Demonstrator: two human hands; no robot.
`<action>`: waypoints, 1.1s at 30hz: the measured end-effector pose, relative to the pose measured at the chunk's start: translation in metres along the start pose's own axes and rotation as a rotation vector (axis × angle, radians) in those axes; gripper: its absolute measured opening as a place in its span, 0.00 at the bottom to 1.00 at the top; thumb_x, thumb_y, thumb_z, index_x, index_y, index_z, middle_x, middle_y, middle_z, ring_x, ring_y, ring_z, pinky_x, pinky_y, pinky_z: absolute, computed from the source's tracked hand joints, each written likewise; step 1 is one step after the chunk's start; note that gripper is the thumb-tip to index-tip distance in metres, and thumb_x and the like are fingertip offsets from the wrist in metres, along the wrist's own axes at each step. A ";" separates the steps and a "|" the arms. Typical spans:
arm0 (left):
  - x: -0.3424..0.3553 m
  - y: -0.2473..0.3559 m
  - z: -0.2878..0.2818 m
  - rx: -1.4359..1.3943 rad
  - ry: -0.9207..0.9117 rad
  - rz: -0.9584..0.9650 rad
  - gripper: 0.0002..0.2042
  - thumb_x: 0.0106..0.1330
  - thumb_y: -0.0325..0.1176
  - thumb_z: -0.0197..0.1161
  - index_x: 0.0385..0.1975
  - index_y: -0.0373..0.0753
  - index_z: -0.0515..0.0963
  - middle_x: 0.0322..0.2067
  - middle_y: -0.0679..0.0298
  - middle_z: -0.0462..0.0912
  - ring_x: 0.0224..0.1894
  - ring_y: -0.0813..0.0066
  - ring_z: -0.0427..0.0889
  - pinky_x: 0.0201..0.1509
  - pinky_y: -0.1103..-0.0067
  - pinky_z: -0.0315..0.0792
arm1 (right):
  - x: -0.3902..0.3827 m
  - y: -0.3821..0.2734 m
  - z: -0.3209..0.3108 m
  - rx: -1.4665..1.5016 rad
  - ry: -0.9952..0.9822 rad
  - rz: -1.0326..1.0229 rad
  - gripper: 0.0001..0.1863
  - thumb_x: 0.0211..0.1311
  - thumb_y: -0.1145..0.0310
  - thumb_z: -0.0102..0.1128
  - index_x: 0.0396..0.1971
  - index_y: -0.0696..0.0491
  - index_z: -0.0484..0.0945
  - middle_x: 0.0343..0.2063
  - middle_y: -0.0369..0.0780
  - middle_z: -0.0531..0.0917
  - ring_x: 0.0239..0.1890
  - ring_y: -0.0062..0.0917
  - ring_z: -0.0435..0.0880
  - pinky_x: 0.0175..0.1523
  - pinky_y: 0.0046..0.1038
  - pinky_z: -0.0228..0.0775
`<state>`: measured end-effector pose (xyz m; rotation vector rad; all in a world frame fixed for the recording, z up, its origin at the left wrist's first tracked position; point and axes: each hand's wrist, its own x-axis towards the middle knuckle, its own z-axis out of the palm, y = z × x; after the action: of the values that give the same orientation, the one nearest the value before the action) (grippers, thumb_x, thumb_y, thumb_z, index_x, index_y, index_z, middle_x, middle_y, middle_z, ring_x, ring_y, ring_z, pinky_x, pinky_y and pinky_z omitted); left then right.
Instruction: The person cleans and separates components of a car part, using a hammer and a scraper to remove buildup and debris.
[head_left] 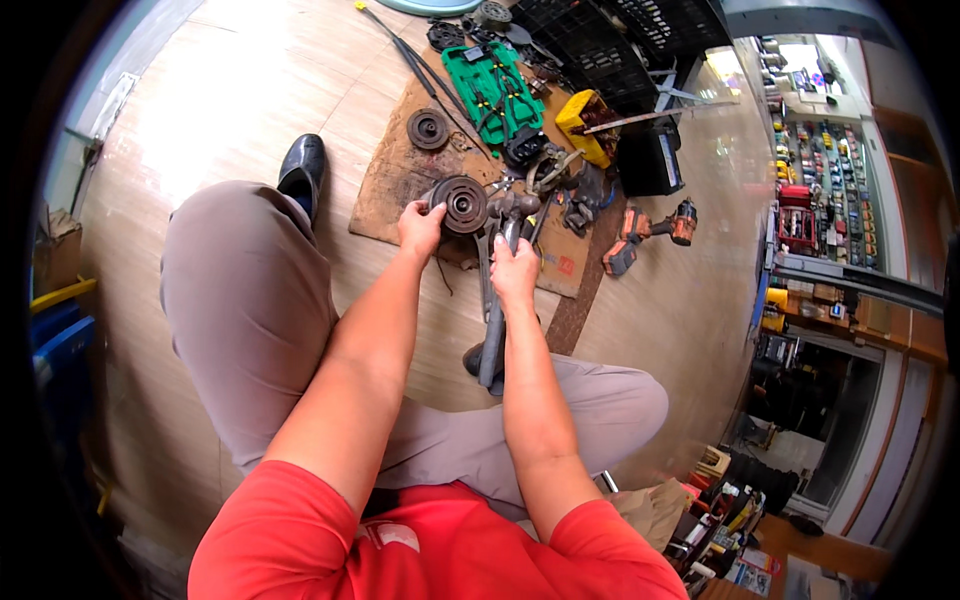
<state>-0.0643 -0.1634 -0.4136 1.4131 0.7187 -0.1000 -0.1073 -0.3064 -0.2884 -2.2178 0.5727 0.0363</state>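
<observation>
My left hand (pixel 420 228) is closed on the left edge of a dark, round metal pulley (pixel 464 204) with a ringed face. My right hand (pixel 514 268) grips a hammer by its long grey handle (pixel 493 345). The rusty hammer head (pixel 514 204) is up close to the pulley's right side. Whether head and pulley touch, I cannot tell. Between my hands, beside the hammer handle, a metal wrench-like bar (pixel 484 268) runs down below the pulley. Behind the pulley lies a smaller ringed disc (pixel 428 129).
Stained cardboard (pixel 385 185) covers the floor. On it lie a green tool case (pixel 490 90), a yellow container (pixel 588 125) and several greasy metal parts. An orange-and-black cordless power tool (pixel 640 238) is at the right. Black crates (pixel 585 50) stand behind.
</observation>
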 end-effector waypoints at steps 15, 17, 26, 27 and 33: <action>-0.002 0.011 -0.005 -0.094 -0.043 -0.140 0.24 0.58 0.40 0.70 0.47 0.28 0.76 0.42 0.52 0.83 0.43 0.68 0.82 0.49 0.75 0.74 | -0.014 -0.026 -0.005 -0.190 0.052 -0.111 0.19 0.60 0.56 0.62 0.33 0.60 0.75 0.28 0.54 0.81 0.34 0.50 0.81 0.41 0.43 0.71; -0.002 0.011 -0.005 -0.089 -0.035 -0.140 0.24 0.58 0.40 0.71 0.47 0.28 0.76 0.41 0.52 0.83 0.43 0.69 0.82 0.49 0.75 0.74 | -0.013 -0.027 -0.004 -0.148 0.070 -0.129 0.19 0.60 0.56 0.62 0.32 0.60 0.75 0.28 0.54 0.81 0.34 0.50 0.81 0.41 0.43 0.71; -0.002 0.013 -0.008 -0.055 -0.081 -0.144 0.24 0.60 0.40 0.69 0.50 0.31 0.74 0.43 0.57 0.81 0.40 0.72 0.79 0.39 0.76 0.75 | 0.009 -0.013 0.010 -0.135 0.104 -0.183 0.16 0.61 0.59 0.62 0.29 0.60 0.77 0.16 0.43 0.79 0.21 0.33 0.80 0.31 0.35 0.70; 0.000 0.011 -0.008 -0.043 -0.101 -0.148 0.24 0.61 0.40 0.69 0.53 0.33 0.72 0.43 0.60 0.79 0.38 0.74 0.78 0.34 0.77 0.75 | 0.012 -0.013 0.011 -0.090 0.104 -0.182 0.16 0.62 0.59 0.62 0.29 0.59 0.77 0.15 0.41 0.78 0.19 0.30 0.79 0.28 0.34 0.70; 0.003 0.006 -0.006 0.016 -0.066 -0.118 0.22 0.61 0.39 0.69 0.50 0.32 0.74 0.40 0.60 0.81 0.36 0.75 0.79 0.32 0.79 0.75 | 0.015 -0.032 0.017 0.040 0.049 -0.176 0.17 0.62 0.58 0.60 0.35 0.59 0.75 0.25 0.52 0.81 0.31 0.47 0.82 0.38 0.41 0.72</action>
<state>-0.0615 -0.1557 -0.4103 1.3759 0.7481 -0.2437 -0.0782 -0.2819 -0.2791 -2.2270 0.3992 -0.1207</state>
